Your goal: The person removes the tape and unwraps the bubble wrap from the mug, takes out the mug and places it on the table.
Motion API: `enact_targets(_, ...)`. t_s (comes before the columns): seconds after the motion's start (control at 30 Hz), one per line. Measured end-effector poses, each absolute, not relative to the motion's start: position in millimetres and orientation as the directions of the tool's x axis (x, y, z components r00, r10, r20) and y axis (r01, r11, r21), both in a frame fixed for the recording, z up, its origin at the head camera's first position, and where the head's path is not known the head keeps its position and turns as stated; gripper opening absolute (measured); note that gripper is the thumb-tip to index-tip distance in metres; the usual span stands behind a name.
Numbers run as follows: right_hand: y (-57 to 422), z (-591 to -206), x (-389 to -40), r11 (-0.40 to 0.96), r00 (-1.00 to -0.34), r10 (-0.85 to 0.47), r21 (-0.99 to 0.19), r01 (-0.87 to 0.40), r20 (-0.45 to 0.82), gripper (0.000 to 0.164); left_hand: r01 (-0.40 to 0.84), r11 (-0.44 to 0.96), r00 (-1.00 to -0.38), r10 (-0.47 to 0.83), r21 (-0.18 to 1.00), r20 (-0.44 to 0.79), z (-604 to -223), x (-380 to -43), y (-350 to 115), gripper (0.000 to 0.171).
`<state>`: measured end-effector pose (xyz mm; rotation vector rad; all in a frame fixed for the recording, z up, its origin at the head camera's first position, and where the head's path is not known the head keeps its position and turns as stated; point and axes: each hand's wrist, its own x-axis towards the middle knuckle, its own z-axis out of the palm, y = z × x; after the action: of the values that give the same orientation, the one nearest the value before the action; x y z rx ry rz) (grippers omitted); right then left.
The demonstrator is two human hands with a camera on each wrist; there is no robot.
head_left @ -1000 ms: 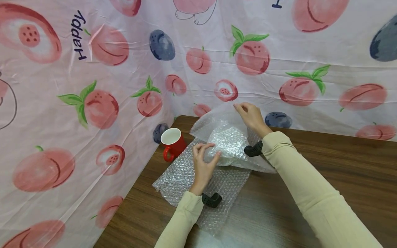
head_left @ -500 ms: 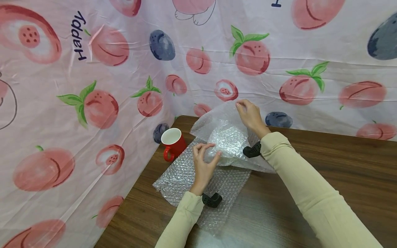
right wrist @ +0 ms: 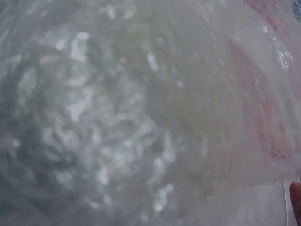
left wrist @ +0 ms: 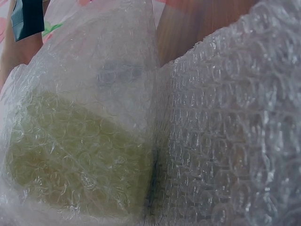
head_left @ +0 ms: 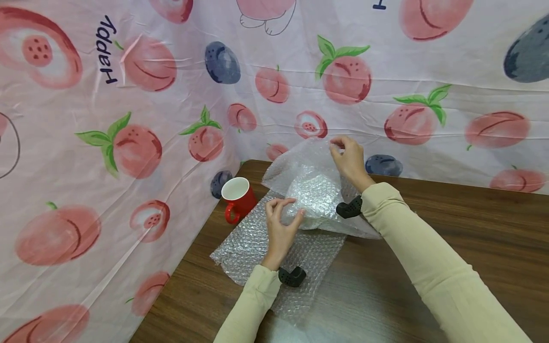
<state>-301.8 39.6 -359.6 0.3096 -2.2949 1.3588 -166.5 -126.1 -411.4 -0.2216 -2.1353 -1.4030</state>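
A bundle in clear bubble wrap (head_left: pixel 315 195) stands at the back of the table; through the film in the left wrist view a yellow-green blocky thing (left wrist: pixel 80 160) shows. My right hand (head_left: pixel 349 159) pinches the raised upper edge of the wrap, lifting it above the bundle. At the bundle's near left corner, my left hand (head_left: pixel 280 228) holds it between curved fingers and thumb. Bubble film fills most of the right wrist view, blurred, with a fingertip (right wrist: pixel 295 200) at its right edge.
A red mug (head_left: pixel 238 197) with a white inside stands left of the bundle, close to the wrap. A flat bubble wrap sheet (head_left: pixel 249 247) spreads under the bundle and toward the front of the brown wooden table (head_left: pixel 411 276). A fruit-print cloth (head_left: pixel 266 43) hangs behind and at left.
My right hand has moved slightly up and to the right, drawing the wrap's upper edge with it. The left hand keeps its place at the bundle's corner.
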Motion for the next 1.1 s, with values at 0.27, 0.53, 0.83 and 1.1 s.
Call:
enact_targets(0.27,42,-360,-300,0.414,-0.874,0.027,-0.801,-0.433,0.486,0.025,0.429,0.44,-0.824,-0.168,0.789,0.541,-411,-167,-126,0.025)
enact_targets(0.53,50,-351,-297,0.369,-0.879,0.007,-0.818,-0.441,0.477,0.027,0.417,0.44,-0.832,-0.167,0.795,0.529,-411,-168,-127,0.025)
enact_targets(0.83,55,-349,-295,0.375,-0.861,-0.017,-0.795,-0.477,0.509,0.023,0.432,0.439,-0.826,-0.158,0.788,0.541,-411,-169,-127,0.024)
enact_targets(1.1,61,-363,-296,0.415,-0.889,-0.11,-0.792,-0.448,0.445,0.028,0.422,0.442,-0.831,-0.159,0.791,0.532,-411,-166,-124,0.024)
